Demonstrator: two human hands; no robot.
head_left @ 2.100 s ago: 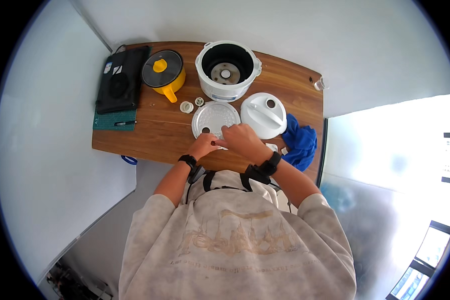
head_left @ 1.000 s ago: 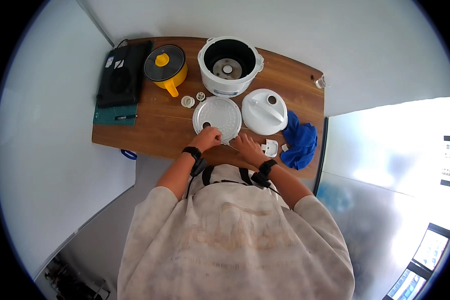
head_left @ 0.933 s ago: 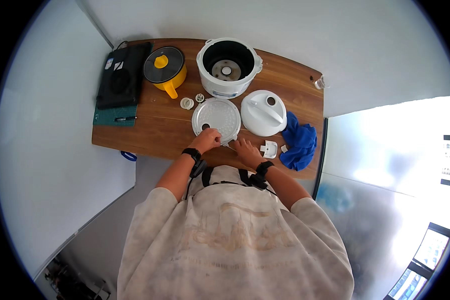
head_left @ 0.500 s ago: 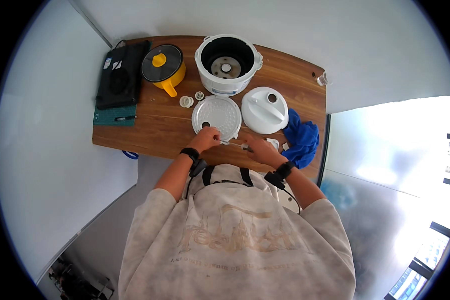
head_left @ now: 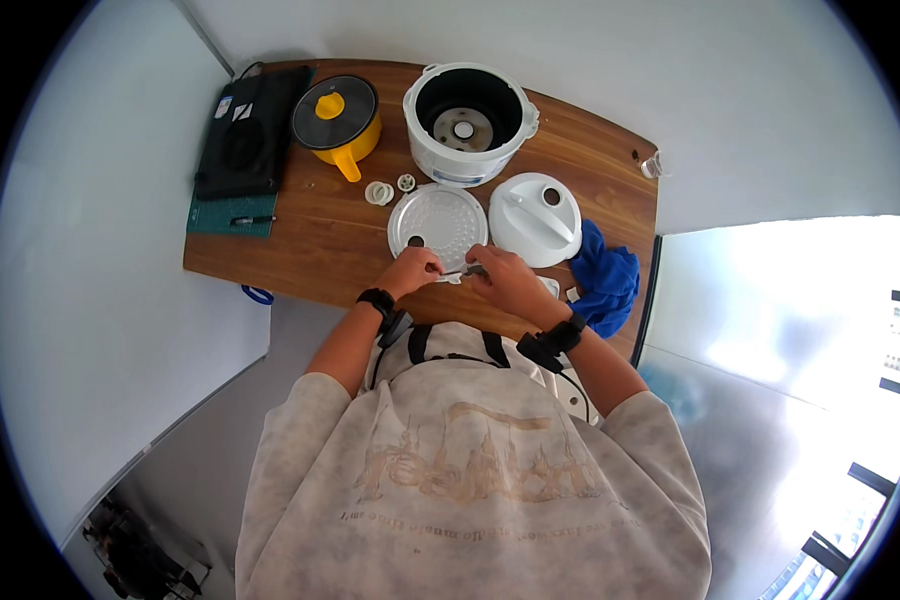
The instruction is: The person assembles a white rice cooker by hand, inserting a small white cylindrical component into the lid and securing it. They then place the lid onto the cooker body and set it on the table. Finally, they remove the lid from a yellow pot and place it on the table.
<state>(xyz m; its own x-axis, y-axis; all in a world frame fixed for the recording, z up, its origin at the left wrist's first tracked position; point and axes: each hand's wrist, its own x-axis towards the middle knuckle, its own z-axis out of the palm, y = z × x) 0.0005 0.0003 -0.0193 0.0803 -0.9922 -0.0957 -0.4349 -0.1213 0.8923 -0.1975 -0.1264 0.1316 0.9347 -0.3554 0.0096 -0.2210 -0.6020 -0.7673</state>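
Note:
A round, silvery dimpled inner lid (head_left: 437,222) lies on the table in front of me, a dark round spot near its left edge. At its near rim, my left hand (head_left: 413,271) is closed in a pinch; whether it grips the rim or a small part there is too small to tell. My right hand (head_left: 511,286) is closed around a slim greyish tool (head_left: 474,270), whose exact kind I cannot make out. Its thin end points left toward my left fingertips. Just beyond my right hand rests a white domed outer lid (head_left: 535,220) with a round hole.
A white cooker body (head_left: 462,165) stands open behind the inner lid. Small white round parts (head_left: 379,193) lie left of it. A yellow lidded pot (head_left: 355,150), black flat appliance (head_left: 245,150) and green mat (head_left: 210,215) are left; a blue cloth (head_left: 606,280) and clear cup (head_left: 652,166), right.
My right hand has moved left and slightly away from me, bringing the slim tool closer to my left hand at the inner lid's rim. The left hand stays pinched there.

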